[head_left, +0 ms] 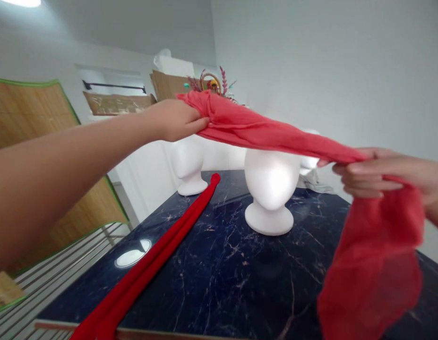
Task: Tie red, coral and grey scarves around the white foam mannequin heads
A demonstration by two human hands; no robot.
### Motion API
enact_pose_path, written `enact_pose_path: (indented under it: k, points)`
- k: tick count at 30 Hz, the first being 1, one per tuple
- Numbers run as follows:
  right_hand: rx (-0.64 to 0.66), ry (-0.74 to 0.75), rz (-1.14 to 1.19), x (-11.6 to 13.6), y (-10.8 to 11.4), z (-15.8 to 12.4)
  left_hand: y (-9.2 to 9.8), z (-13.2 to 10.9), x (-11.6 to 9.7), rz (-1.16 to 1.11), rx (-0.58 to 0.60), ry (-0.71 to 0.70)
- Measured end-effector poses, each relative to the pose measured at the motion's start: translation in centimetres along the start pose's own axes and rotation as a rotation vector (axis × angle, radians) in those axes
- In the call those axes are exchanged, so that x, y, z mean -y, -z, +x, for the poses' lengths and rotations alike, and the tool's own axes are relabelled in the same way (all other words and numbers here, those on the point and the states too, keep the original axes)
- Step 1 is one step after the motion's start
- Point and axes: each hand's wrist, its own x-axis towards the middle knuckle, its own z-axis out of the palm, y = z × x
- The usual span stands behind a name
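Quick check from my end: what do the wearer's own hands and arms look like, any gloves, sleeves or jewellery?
The left hand is ungloved, and the left forearm shows no sleeve, watch or bracelet. The right hand is ungloved too, with no ring apparent on the fingers in view; the frame edge cuts off the rest of that arm.

Middle head [272, 184] on bench [219, 278]; left head [187, 159] behind it to the left, third head [310, 164] partly hidden behind it to the right. Strip [162, 249] on bench's left side, from near edge back to beside left head's base. Cloth [271, 133] spans left hand [183, 120] to right hand [374, 171], before middle head's top, hanging below right hand. Rack [73, 259] left of bench.
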Motion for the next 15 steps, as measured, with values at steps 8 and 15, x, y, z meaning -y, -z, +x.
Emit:
enact_pose_path:
  k: [8,15]
  points:
    - [-0.583,0.312,-0.463,6.1,7.9,3.0,-3.6,5.6,0.2,-0.047,0.003,0.088]
    - [-0.89,0.367,-1.441,2.5,9.6,9.8,-7.2,10.6,-2.8,-0.338,0.089,0.172]
